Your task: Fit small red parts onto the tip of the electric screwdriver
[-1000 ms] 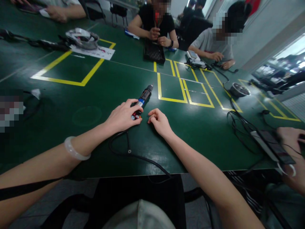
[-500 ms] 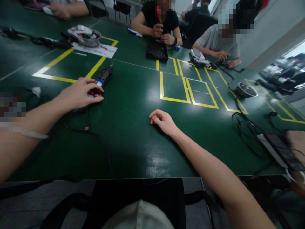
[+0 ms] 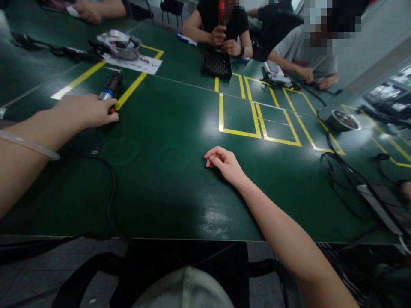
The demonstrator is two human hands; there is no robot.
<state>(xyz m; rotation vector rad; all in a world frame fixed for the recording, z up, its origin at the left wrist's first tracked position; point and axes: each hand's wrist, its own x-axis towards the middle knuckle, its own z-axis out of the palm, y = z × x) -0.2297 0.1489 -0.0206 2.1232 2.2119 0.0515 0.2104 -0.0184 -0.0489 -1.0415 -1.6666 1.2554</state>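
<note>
"Farther toward 10 o'clock than a moment ago: the electric screwdriver (image 3: 111,84) and the left hand (image 3: 81,110) on it have shifted together, and the black cable (image 3: 111,188) trails along."

"Where does the screwdriver sit now?"

"At 10 o'clock from the middle of the view, between the side strips of a yellow tape outline (image 3: 131,90), its front end pointing to 1 o'clock. Whether it touches the desk (image 3: 173,201) I can't tell."

"And the state of the hands?"

"Left thumb and fingers wrap around its rear part, the palm side hidden. A pale bracelet (image 3: 28,144) circles that wrist. The right hand (image 3: 224,162) rests near the middle of the view in the same curl as before, fingers folded in, thumb against the forefinger; nothing shows in it."

"What lies around them?"

"From the screwdriver, a round metal dish (image 3: 131,53) is at 1 o'clock, partly over a white sheet (image 3: 146,64) that reaches toward 2. From the right hand, 2 taped outlines (image 3: 242,133) spread from 1 to 2 o'clock, and a metal bowl (image 3: 345,128) stands between 2 and 3."

"At 12 o'clock from that hand?"

"A black tray (image 3: 218,75), a co-worker's hands (image 3: 218,36) above it."
</note>
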